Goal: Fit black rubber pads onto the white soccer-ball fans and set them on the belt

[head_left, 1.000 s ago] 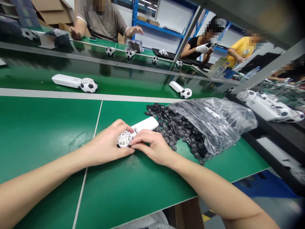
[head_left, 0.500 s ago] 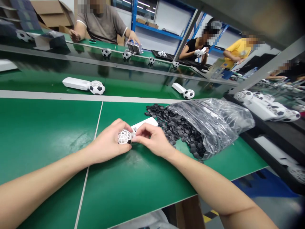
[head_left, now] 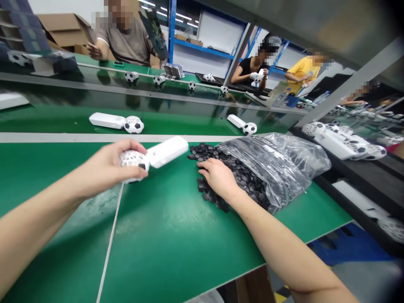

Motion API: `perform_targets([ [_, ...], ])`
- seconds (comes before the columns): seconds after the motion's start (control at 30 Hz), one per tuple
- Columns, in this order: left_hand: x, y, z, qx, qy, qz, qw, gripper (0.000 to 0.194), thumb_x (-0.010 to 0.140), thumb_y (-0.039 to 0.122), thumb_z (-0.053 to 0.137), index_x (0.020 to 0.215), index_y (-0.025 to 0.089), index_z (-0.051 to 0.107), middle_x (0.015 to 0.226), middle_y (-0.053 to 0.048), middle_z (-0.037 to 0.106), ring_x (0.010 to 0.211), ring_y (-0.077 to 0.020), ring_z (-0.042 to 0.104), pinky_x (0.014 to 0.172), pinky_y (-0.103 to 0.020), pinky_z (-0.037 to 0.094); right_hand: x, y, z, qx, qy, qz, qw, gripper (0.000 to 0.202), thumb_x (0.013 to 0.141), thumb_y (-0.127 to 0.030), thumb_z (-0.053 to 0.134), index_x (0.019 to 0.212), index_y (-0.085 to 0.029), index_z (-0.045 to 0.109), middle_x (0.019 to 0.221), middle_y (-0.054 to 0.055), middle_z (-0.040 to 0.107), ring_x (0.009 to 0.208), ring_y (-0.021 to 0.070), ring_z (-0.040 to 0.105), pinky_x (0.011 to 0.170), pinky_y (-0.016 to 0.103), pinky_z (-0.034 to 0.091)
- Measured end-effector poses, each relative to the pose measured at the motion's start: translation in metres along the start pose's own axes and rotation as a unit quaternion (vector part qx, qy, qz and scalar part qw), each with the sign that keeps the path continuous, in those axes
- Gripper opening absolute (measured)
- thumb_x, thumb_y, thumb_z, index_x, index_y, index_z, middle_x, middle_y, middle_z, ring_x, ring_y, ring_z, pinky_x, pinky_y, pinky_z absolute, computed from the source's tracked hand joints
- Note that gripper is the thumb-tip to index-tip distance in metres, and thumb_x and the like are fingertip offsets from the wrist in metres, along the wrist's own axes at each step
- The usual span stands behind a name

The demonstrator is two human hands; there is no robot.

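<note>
My left hand [head_left: 109, 170] is closed around the ball-shaped head of a white football-patterned handheld piece [head_left: 168, 151]. Its flat white handle points up to the right, above the green table, and one black patch shows near my thumb. Most of the head's far side is hidden by my fingers. My right hand [head_left: 217, 176] rests on a heap of small black plastic patches [head_left: 249, 181], its thumb and index finger slightly apart at the heap's left side. The heap spills from a clear plastic bag [head_left: 284, 164].
Behind a pale strip [head_left: 63, 137], two similar football pieces lie on the green belt, one left [head_left: 116, 122] and one right [head_left: 243, 125]. A black tray [head_left: 341, 168] at right holds several more. Across the line, co-workers sit beside blue shelving [head_left: 205, 48].
My left hand has moved left and up with the football piece, bringing its handle into full view. My right hand has left the piece and moved right onto the black patches.
</note>
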State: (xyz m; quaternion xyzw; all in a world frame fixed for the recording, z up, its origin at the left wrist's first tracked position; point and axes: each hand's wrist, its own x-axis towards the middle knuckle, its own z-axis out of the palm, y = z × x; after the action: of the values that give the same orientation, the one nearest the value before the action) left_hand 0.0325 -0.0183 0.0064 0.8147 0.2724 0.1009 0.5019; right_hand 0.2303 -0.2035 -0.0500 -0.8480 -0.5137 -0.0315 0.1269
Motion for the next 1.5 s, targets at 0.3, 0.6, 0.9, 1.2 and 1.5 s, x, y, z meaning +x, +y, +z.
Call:
perform_targets([
  [0.3,-0.014,0.000,0.021,0.121,-0.242,0.111,0.956,0.042,0.062,0.020,0.060,0.103,0.025,0.050,0.100,0.001,0.054,0.083,-0.0170,0.054,0.065,-0.023,0.044,0.005,0.012,0.003,-0.068,0.019,0.015,0.997,0.027,0.087,-0.007,0.042,0.105,-0.010,0.062,0.095,0.013,0.062,0.093,0.0248,0.056,0.079,0.033,0.043],
  [0.6,-0.013,-0.007,0.030,0.184,-0.198,0.112,0.956,0.053,0.067,0.027,0.058,0.118,0.025,0.046,0.120,-0.004,0.046,0.095,-0.0210,0.054,0.075,-0.028,0.046,0.000,0.002,-0.006,0.088,0.115,-0.045,0.988,0.014,0.087,-0.015,0.050,0.090,-0.018,0.063,0.089,0.006,0.063,0.086,0.0207,0.057,0.078,0.033,0.046],
  [0.9,-0.013,-0.010,0.044,0.141,-0.163,0.127,0.968,0.044,0.067,0.027,0.057,0.110,0.024,0.050,0.114,-0.003,0.048,0.100,-0.0223,0.051,0.084,-0.033,0.044,-0.023,-0.035,-0.014,0.306,0.079,-0.199,0.928,0.012,0.086,-0.016,0.052,0.093,-0.019,0.062,0.089,0.003,0.065,0.084,0.0141,0.060,0.079,0.027,0.048],
  [1.2,-0.009,-0.016,0.038,0.138,-0.187,0.107,0.967,0.067,0.061,0.031,0.066,0.123,0.025,0.041,0.125,-0.005,0.044,0.107,-0.0261,0.049,0.088,-0.036,0.043,-0.028,-0.040,-0.014,0.357,0.046,-0.160,0.919,0.004,0.083,-0.017,0.057,0.084,-0.018,0.061,0.081,0.001,0.064,0.075,0.0126,0.058,0.070,0.024,0.047],
  [1.5,-0.010,-0.015,0.013,0.203,-0.047,0.298,0.932,0.050,0.068,0.009,0.053,0.114,0.023,0.042,0.117,-0.006,0.047,0.110,-0.0211,0.045,0.094,-0.034,0.039,-0.015,-0.015,-0.007,0.392,0.156,-0.025,0.906,0.009,0.084,-0.029,0.056,0.085,-0.020,0.058,0.082,0.002,0.060,0.075,0.0149,0.057,0.069,0.025,0.047],
])
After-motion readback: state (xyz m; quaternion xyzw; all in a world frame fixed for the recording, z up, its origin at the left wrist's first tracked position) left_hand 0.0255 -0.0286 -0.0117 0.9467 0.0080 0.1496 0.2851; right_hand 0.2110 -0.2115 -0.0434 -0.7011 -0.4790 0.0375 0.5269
